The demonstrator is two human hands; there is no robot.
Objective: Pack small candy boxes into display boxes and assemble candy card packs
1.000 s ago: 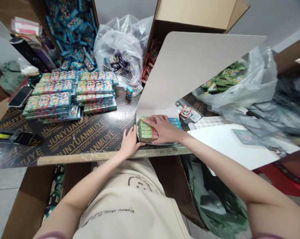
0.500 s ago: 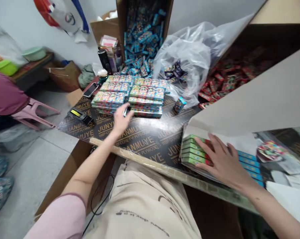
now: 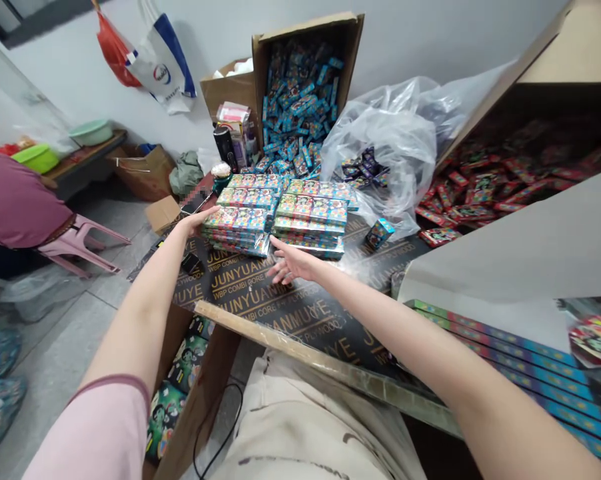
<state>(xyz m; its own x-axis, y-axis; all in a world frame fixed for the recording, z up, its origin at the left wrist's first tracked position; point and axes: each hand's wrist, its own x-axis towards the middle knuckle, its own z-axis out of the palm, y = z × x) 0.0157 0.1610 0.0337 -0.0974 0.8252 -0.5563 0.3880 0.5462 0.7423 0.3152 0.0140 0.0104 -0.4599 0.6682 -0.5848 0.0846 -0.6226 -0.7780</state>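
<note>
A front-left stack of wrapped colourful box packs (image 3: 236, 230) is observed on the dark printed plywood tabletop (image 3: 280, 303), nearest the table's left edge. The left hand (image 3: 198, 220) is placed against the stack's left end, at its 9 o'clock side, with fingers spread open and touching the top pack; no closed grip is seen. The right hand (image 3: 291, 263) is held open just above the tabletop at the stack's 4 o'clock, fingers splayed, near the stack's right front corner but apart from it.

A second stack of like packs (image 3: 311, 217) is noted just beside the first at 3 o'clock, with further packs (image 3: 253, 189) behind at 12 o'clock. A single small blue box (image 3: 379, 233) stands on the table further out at 3 o'clock. A clear plastic bag (image 3: 380, 150) with dark boxes inside lies at 2 o'clock. A tipped cardboard carton of blue boxes (image 3: 300, 93) is recorded at 12 o'clock, and a carton of red boxes (image 3: 485, 187) well to 3 o'clock. A grey card sheet (image 3: 530, 247) rises over green and blue flat packs (image 3: 505, 360) at 4 o'clock. A pink plastic stool (image 3: 80, 243) stands on the floor at 9 o'clock.
</note>
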